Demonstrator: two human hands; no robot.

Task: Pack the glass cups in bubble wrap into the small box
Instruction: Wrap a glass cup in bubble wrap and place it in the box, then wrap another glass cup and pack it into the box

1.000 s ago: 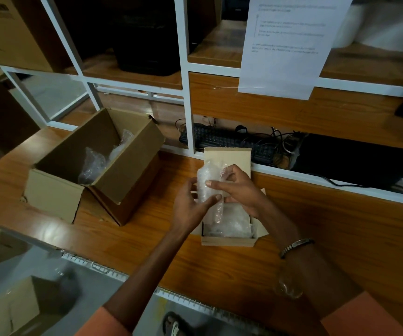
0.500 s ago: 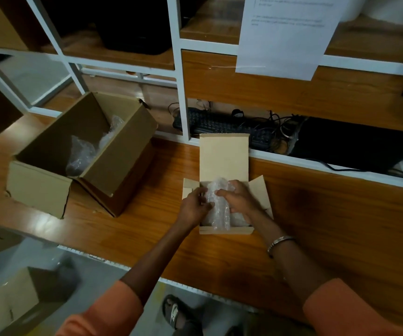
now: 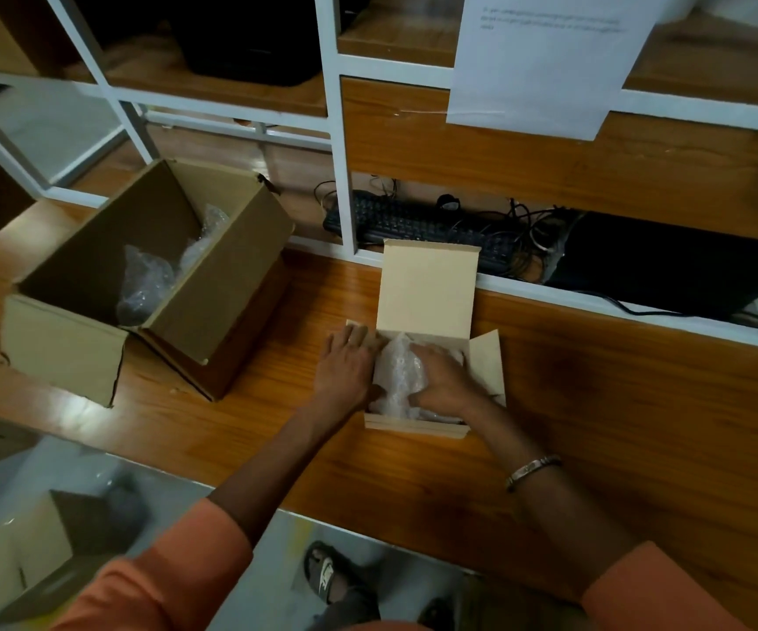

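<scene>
A small tan box [image 3: 427, 289] stands open on the wooden table, its lid flap upright at the back. Inside lies a bubble-wrapped cup [image 3: 397, 378]. My right hand [image 3: 443, 380] lies flat on the wrapped bundle inside the box, fingers curled over it. My left hand [image 3: 345, 366] rests against the box's left side flap, fingers spread, touching the edge of the wrap. A larger brown carton [image 3: 213, 284] at the left holds more bubble-wrapped bundles [image 3: 144, 280].
White-framed wooden shelving rises behind the table, with a black keyboard [image 3: 413, 225] and cables just behind the small box. A paper sheet [image 3: 545, 61] hangs from a shelf. More cartons [image 3: 26, 553] sit on the floor below the table's near edge.
The wrapped cup, held above the small box a second ago, has come down into it. My left hand has let go and shifted to the box's left flap.
</scene>
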